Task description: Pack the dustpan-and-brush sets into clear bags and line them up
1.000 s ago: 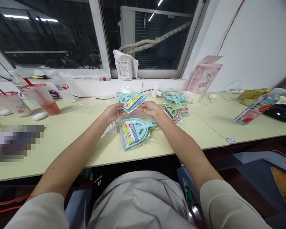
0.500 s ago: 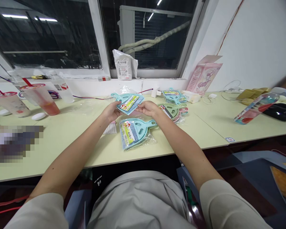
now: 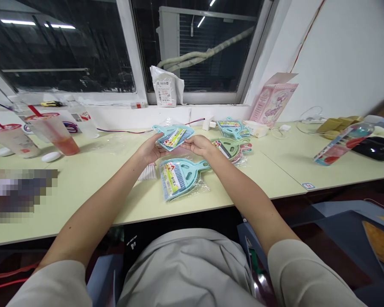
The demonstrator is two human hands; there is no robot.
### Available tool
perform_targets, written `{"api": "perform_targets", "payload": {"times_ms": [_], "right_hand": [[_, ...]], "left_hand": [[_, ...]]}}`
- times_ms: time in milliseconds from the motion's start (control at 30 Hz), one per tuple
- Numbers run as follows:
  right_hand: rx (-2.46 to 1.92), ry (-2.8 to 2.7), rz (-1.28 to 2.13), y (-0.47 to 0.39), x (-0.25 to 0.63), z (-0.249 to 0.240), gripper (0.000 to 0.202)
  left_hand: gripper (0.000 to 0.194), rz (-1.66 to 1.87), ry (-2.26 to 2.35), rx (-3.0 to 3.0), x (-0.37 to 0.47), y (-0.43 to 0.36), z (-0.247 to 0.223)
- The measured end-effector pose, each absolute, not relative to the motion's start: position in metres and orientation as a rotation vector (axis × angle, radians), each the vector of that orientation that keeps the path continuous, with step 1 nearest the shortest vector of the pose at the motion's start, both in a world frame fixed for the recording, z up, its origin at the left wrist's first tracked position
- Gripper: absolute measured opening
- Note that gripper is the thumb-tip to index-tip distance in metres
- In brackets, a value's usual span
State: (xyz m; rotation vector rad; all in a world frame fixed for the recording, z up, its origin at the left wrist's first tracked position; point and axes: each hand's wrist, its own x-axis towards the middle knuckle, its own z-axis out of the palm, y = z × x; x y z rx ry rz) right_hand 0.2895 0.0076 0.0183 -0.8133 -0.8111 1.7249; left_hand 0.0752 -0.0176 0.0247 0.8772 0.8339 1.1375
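A pale green table (image 3: 83,187) spans the view, with two drink cups (image 3: 56,132) at ten o'clock and a pink box (image 3: 273,102) at two o'clock. At centre, the left hand (image 3: 150,149) and right hand (image 3: 198,145) each close fingers on an edge of a teal dustpan set (image 3: 173,136), held just above the table. A bagged teal dustpan set (image 3: 179,177) lies flat at six o'clock from it; green sets (image 3: 233,147) lie at three o'clock.

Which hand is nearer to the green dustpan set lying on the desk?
The right. The right hand is just left of the green dustpan set, almost touching it. The left hand is farther left, beyond the blue dustpan that both hands hold.
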Motion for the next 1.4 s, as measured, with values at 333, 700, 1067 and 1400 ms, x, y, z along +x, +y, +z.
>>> {"api": "perform_targets", "payload": {"times_ms": [333, 700, 1067, 1400], "right_hand": [[-0.820, -0.822, 1.664, 0.008, 0.288, 0.016, 0.036], [-0.813, -0.854, 1.666, 0.010, 0.290, 0.015, 0.032], [-0.783, -0.857, 1.629, 0.007, 0.289, 0.018, 0.038], [-0.822, -0.871, 1.623, 0.006, 0.284, 0.018, 0.028]], "left_hand": [[0.033, 1.211, 0.899, 0.992, 0.084, -0.021, 0.023], [0.025, 1.283, 0.898, 0.916, 0.082, -0.022, 0.030], [0.083, 1.626, 1.652, 1.416, 0.087, -0.042, 0.034], [0.047, 1.215, 1.231, 2.592, 0.129, -0.074, 0.023]]}}
